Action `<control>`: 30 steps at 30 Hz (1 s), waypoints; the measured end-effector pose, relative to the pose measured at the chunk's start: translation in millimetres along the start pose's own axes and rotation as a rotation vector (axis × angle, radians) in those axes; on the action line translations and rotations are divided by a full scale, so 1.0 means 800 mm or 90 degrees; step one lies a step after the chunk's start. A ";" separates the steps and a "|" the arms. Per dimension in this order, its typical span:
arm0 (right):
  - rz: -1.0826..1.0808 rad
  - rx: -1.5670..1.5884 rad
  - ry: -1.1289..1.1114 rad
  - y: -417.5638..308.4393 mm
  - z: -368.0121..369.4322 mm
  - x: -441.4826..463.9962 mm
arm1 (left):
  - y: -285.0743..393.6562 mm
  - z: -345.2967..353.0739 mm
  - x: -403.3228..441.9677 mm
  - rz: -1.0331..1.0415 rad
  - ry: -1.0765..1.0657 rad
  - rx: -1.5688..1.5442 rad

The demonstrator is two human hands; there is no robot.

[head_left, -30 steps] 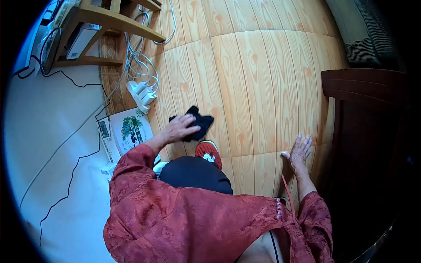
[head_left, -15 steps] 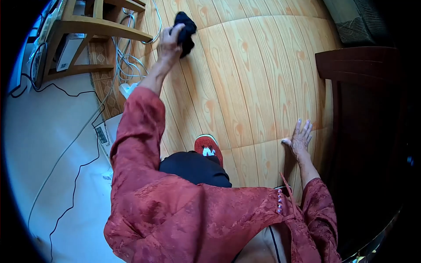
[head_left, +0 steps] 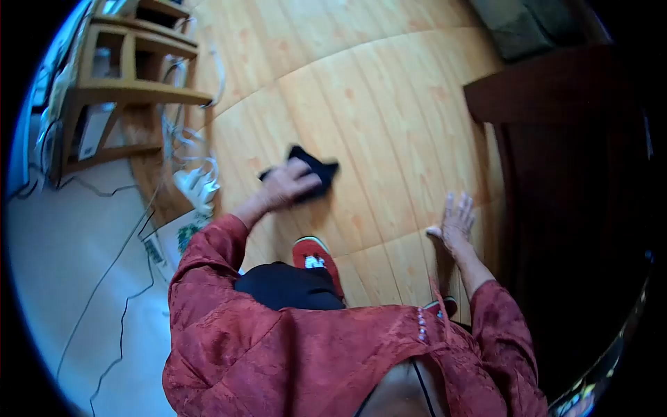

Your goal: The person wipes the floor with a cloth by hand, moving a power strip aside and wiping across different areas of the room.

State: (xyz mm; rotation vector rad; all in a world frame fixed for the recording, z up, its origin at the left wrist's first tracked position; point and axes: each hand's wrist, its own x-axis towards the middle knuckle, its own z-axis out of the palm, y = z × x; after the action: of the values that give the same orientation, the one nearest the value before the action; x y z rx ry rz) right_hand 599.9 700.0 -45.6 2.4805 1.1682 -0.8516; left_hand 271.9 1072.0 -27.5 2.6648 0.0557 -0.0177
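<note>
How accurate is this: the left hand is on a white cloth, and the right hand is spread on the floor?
Not quite: the cloth under the left hand is black, not white, as the head view shows. The right hand is spread on the floor.

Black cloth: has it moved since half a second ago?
Yes. Under the left hand, the black cloth has come back toward the left red shoe, away from the wooden leg it was beside.

This looks like a room in a home; the wood-grain floor (head_left: 375, 132) has a red slipper-like shoe (head_left: 317, 263) on it; slatted wooden furniture (head_left: 149, 92) and a power strip (head_left: 194, 189) with tangled cables line the pale wall (head_left: 83, 236); opposite stands dark, panelled wooden furniture (head_left: 549, 97), domestic in style.
</note>
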 end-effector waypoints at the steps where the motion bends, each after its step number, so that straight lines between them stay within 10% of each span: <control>1: 0.010 -0.001 0.000 0.002 -0.003 -0.003 | -0.022 -0.007 0.020 -0.049 0.081 0.039; 7: 0.029 0.002 -0.030 -0.008 -0.028 -0.010 | -0.160 -0.018 0.112 -0.468 0.415 -0.031; 10: 0.044 0.072 -0.027 -0.020 -0.043 -0.009 | -0.040 -0.070 0.167 -0.420 0.390 -0.710; 16: -0.206 0.853 0.110 -0.135 -0.107 -0.032 | 0.183 -0.044 0.206 -0.444 0.133 -1.133; 21: 0.055 1.444 0.079 -0.127 -0.095 -0.071 | 0.142 -0.003 0.210 -0.246 -0.219 -0.848; 27: 0.404 1.180 0.370 0.066 -0.003 -0.133 | -0.054 0.010 0.205 -0.249 0.140 -0.083; 30: 0.713 0.601 0.412 0.139 0.074 -0.200 | -0.091 0.003 0.186 -0.425 0.029 0.113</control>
State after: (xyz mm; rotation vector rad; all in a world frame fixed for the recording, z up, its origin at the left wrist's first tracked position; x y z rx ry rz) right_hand 581.7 503.4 5.3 3.5078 -0.8744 -0.2211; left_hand 417.7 1141.1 -66.7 2.6881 0.9905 -0.1843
